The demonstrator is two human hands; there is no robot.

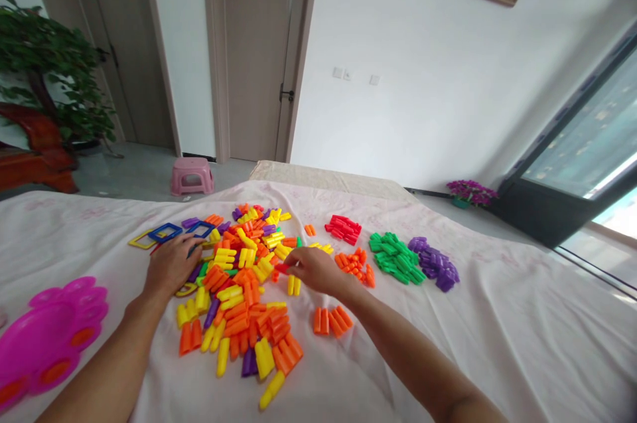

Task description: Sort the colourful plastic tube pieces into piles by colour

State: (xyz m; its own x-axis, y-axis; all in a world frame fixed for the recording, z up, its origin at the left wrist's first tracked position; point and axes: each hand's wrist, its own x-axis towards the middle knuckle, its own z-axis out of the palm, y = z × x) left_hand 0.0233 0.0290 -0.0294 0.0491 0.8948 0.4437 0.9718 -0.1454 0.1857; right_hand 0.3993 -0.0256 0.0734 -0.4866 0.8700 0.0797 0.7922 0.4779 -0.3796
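Note:
A mixed heap of plastic building pieces [246,290], mostly orange and yellow with some purple, green and red, lies before me. My left hand [174,263] rests at the heap's left edge, fingers stretched and apart, beside a blue square frame [165,232]; a bit of blue shows between finger and thumb. My right hand [313,267], at the heap's right side, pinches a small red plastic piece [282,268]. Beyond it lie sorted groups: red pieces [343,229], orange pieces [354,265], green pieces [397,258] and purple pieces [434,263]. Several orange pieces [332,321] sit nearer me.
A pink paw-shaped tray [34,337] with orange spots lies at left on the pale tablecloth [522,330]. A pink stool [192,175], a potted plant [54,78] and a wooden chair [37,147] stand behind. Purple flowers [470,191] are by the wall.

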